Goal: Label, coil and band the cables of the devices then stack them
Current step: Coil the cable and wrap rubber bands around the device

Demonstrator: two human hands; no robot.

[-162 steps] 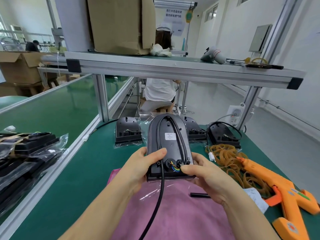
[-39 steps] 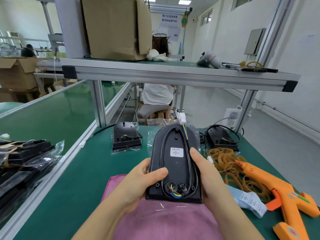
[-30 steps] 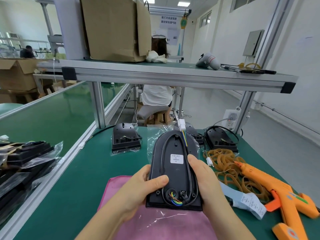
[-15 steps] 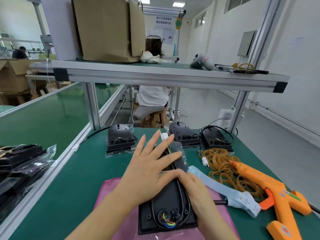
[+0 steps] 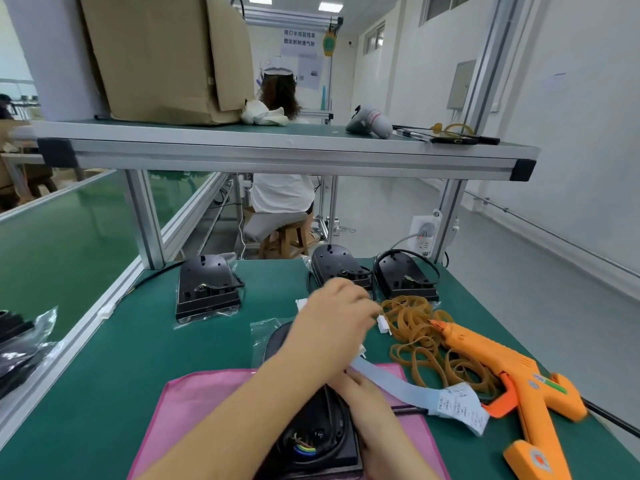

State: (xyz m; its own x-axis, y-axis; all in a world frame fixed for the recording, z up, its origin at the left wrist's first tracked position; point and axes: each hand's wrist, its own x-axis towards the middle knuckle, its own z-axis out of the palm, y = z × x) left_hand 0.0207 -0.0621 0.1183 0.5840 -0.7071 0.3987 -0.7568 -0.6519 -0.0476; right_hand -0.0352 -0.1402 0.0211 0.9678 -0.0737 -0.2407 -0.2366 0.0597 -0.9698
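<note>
Device [image 5: 311,457]: now laid flat beneath both hands, no longer held up
Left hand [image 5: 334,317]: curled over the rubber bands [image 5: 412,318] just beyond it; grip unclear
Right hand [image 5: 362,394]: rests on the cable [image 5: 341,422], fingers hidden
Next: probably banding

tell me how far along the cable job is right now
Done, it seems: the cable lies looped on the device on the pink cloth, and bagged devices sit at the far left. In hand: the left hand reaches toward the rubber bands while the right hand rests on the device beside the label strip. Left: banding this one, then three devices at the back, and stacking.
</note>
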